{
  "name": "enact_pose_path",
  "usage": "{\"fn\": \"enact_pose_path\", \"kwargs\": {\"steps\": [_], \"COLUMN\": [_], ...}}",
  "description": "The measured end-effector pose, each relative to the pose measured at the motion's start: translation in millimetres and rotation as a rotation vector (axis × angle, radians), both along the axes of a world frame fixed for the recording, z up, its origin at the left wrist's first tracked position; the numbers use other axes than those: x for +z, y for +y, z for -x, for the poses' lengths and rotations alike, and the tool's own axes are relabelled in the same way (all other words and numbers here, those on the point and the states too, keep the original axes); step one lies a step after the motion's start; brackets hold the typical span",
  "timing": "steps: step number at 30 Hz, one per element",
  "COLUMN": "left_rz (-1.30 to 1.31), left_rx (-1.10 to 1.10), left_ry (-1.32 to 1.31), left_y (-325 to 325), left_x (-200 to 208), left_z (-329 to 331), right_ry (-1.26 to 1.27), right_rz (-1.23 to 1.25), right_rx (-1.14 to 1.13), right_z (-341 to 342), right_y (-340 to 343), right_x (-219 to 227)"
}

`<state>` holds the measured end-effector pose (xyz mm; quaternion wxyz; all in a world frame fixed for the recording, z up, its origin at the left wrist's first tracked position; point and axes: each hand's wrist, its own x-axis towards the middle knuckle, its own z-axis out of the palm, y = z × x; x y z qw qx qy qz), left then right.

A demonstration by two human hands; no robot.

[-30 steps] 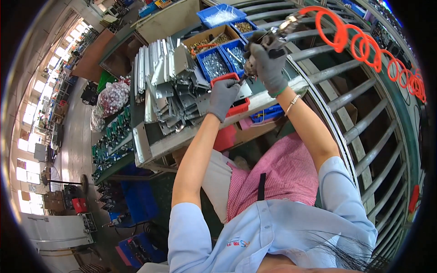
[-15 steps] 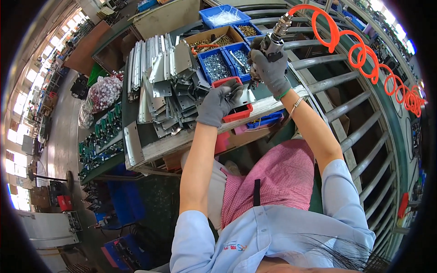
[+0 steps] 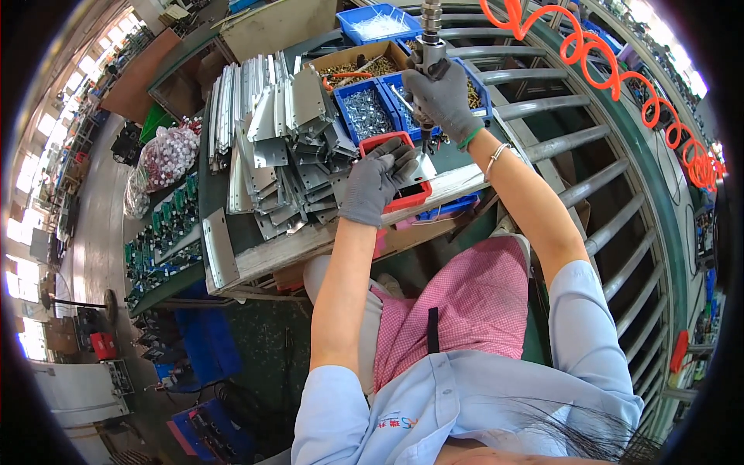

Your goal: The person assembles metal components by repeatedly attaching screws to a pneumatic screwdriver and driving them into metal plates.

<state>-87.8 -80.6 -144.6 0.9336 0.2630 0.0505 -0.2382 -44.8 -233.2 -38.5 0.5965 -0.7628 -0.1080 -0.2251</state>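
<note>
My right hand [image 3: 448, 102], in a grey glove, is wrapped round an air screwdriver [image 3: 431, 53] held upright. Its bit points down by the right side of a red tray [image 3: 411, 198]. My gloved left hand [image 3: 375, 182] is over the left part of that tray, its fingers bent together. Whatever those fingers pinch is hidden. A pale flat metal plate [image 3: 422, 170] shows just right of the left fingertips, lying across the tray, close under the bit.
Stacked metal brackets [image 3: 291, 167] crowd the bench to the left. Behind are blue bins [image 3: 366, 113] of small metal parts and a cardboard box [image 3: 353, 58] of brass-coloured pieces. An orange coiled hose [image 3: 593, 66] hangs at right above a roller conveyor [image 3: 577, 139].
My right hand has moved left and turned the screwdriver upright, bringing its bit above the red tray's right side. The left fingers have lowered and extended toward the plate. The hose has shifted.
</note>
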Motion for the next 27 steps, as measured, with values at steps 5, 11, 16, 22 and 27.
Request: {"fn": "enact_pose_path", "kwargs": {"steps": [5, 11, 16, 22, 27], "left_rz": [-0.058, -0.153, -0.188, -0.276, -0.276], "left_rx": [-0.015, -0.001, -0.040, -0.007, 0.011], "left_ry": [-0.041, -0.128, -0.145, -0.140, 0.009], "left_y": [3.5, -12.6, 0.0, -19.5, -20.3], "left_x": [-2.9, -7.3, -9.5, 9.0, 10.4], "left_z": [-6.1, -8.7, 0.9, 18.9, -3.6], "right_ry": [-0.053, 0.056, -0.164, -0.475, -0.316], "right_rz": [-0.021, -0.226, -0.212, -0.017, -0.195], "right_rx": [0.021, -0.034, -0.029, 0.152, 0.013], "right_z": [-4.4, 0.8, 34.0, 113.1, 67.4], "right_y": [-0.8, -20.4, -6.1, -27.2, -23.1], "right_x": [-5.2, -32.0, -36.0, -19.7, -25.5]}}
